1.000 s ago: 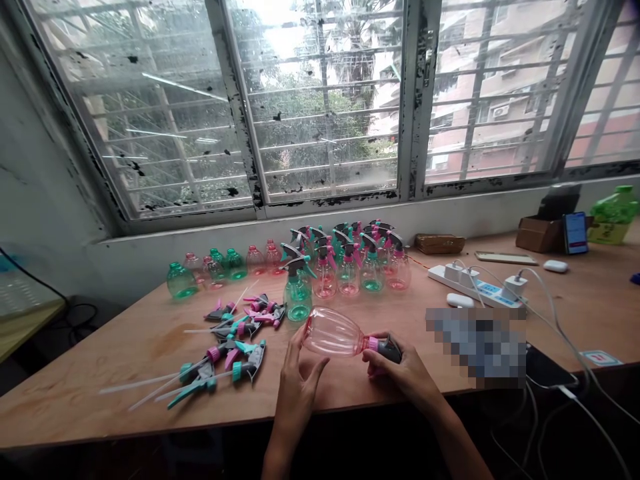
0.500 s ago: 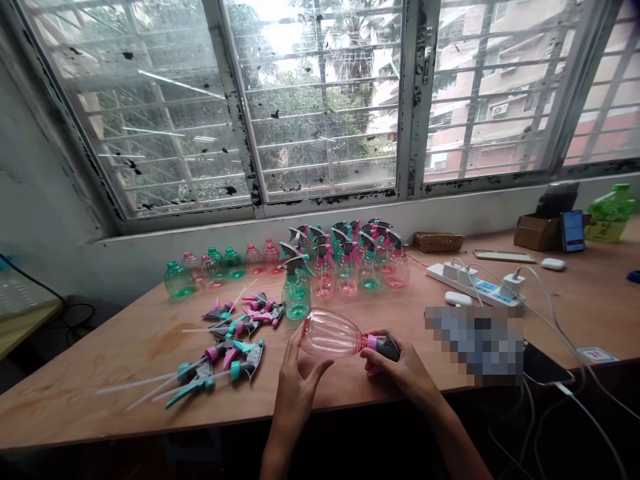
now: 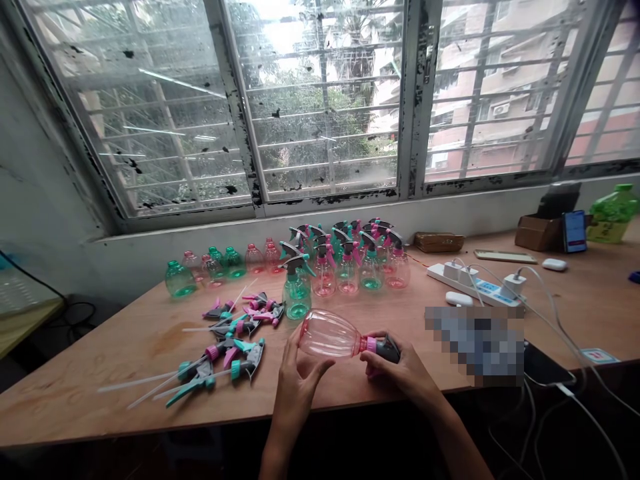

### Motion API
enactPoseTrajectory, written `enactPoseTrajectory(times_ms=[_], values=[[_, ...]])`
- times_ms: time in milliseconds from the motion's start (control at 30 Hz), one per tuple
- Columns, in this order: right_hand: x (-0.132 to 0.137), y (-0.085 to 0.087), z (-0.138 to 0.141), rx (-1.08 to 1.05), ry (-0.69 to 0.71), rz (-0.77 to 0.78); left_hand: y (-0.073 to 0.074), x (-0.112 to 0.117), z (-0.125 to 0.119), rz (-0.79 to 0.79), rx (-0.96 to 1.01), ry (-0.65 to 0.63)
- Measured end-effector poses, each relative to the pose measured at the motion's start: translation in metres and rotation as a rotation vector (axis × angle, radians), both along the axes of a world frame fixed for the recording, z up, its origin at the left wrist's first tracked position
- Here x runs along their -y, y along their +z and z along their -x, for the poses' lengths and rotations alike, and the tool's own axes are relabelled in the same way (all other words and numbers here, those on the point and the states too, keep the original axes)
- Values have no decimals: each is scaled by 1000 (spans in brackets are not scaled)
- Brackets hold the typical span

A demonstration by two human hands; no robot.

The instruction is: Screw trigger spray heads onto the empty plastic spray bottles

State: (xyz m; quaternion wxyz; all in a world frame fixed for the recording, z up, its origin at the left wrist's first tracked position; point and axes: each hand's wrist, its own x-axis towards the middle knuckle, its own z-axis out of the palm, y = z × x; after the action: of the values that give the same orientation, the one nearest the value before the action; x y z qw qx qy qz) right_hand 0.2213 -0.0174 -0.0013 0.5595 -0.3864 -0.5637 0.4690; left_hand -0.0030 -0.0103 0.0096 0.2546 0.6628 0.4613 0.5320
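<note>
Head view, from where I stand: the clear pink bottle (image 3: 330, 335) lies on its side in front of the person, over the near part of the surface (image 3: 120, 340); whether it touches the wood I can't tell. Its long axis runs crosswise, base to the left, neck to the right and a little lower in view, with the pink-collared sprayer head (image 3: 385, 349) carrying on rightward along that line. The right hand (image 3: 403, 367) grasps the sprayer head, thumb near the collar. The left hand (image 3: 297, 370) curves round the base, thumb spread away; how firmly its fingers grip I can't tell. Loose sprayer heads (image 3: 247, 369) lie to the left, and a green bottle (image 3: 297, 300) stands just behind. Against half a second ago, hardly anything differs: same slant, same hold, only the faintest shift of the bottle
</note>
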Motion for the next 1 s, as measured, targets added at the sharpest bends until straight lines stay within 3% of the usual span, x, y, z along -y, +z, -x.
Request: enactPoseTrajectory(times_ms=[133,367,633,1000], values=[[1,1,-1,-31,11,19,0,-2,1,-46,-23,18],[4,2,-2,-48,30,-11,9,6,-1,52,27,-26],[7,7,0,-35,-10,-23,0,-2,0,5,6,-8],[7,7,-1,-5,7,-10,5,5,-1,49,89,-69]])
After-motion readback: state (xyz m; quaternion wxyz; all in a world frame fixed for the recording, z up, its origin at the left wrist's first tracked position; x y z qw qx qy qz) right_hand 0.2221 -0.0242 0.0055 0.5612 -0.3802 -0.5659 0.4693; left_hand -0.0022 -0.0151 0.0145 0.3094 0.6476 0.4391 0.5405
